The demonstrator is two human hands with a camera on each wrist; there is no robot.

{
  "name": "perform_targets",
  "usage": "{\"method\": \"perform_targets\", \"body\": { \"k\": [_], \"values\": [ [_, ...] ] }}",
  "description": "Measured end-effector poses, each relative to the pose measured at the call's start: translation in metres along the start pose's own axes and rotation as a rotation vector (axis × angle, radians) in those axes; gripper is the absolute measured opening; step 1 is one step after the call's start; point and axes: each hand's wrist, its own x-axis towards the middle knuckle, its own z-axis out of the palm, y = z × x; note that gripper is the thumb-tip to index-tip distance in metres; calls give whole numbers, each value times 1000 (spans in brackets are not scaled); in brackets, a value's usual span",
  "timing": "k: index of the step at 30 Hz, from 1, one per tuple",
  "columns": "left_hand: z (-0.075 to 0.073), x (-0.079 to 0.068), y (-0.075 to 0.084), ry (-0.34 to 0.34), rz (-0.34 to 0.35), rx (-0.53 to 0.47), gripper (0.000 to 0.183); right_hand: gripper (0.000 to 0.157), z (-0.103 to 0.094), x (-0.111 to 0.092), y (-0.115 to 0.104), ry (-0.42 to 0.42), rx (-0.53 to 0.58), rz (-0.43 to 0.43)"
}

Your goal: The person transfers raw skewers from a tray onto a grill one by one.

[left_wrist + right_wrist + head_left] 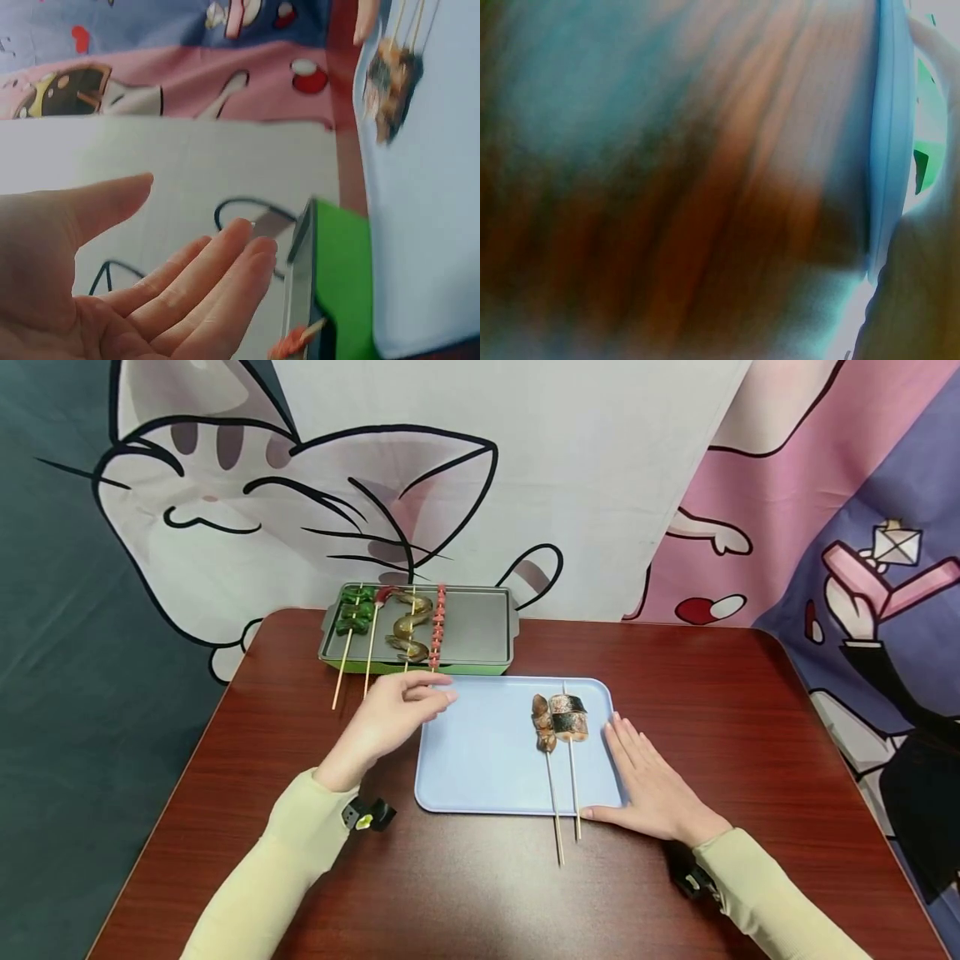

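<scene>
My left hand [393, 706] hovers at the front of a grey tray with green sides [480, 631]. In the left wrist view its thumb [112, 208] stands apart from the loosely bent fingers, which hold nothing. On that tray lie a green-piece skewer [355, 612], one with a red tip [382, 597], a wavy olive-brown skewer [408, 627] and a pink-red one [438, 631]. My right hand [648, 781] rests with straight fingers along the right edge of the light blue tray [480, 752]. A brown-chunk skewer [543, 724] and a black-and-tan skewer [568, 717] lie there.
Both trays stand on a reddish-brown wooden table [720, 710]. The blue tray sits in front of the green-sided one, close to it. Behind the table hangs a cloth printed with a cartoon cat [225, 543]. A black object [922, 810] is beyond the right edge.
</scene>
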Motion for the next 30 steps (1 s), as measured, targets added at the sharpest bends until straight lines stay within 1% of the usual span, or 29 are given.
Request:
{"method": "perform_targets", "body": {
  "k": [2,5,11,14,16,19,24,27,30],
  "values": [
    [8,-3,1,-35,3,18,40,125,0,0,0,-1,-3,1],
    [22,-7,0,-85,9,17,41,126,0,0,0,-4,-3,3],
    [50,-10,-8,-169,-11,-34,43,125,1,0,0,-1,0,4],
    [61,-12,-12,-220,-21,-80,44,126,1,0,-1,-1,0,4],
    [68,-13,-16,-267,-23,-119,47,126,0,-1,-1,-2,0,4],
    [79,-14,-22,-335,-45,-161,52,126,0,-1,-1,-6,4,8],
    [102,-14,-31,-398,-96,-217,54,126,0,-1,-1,-10,8,17],
    [115,-14,-35,-427,-128,-299,52,126,-1,-1,-2,-7,10,17],
    [127,-14,-38,-464,-181,-413,52,126,0,0,-2,-5,11,16]
  ]
}}
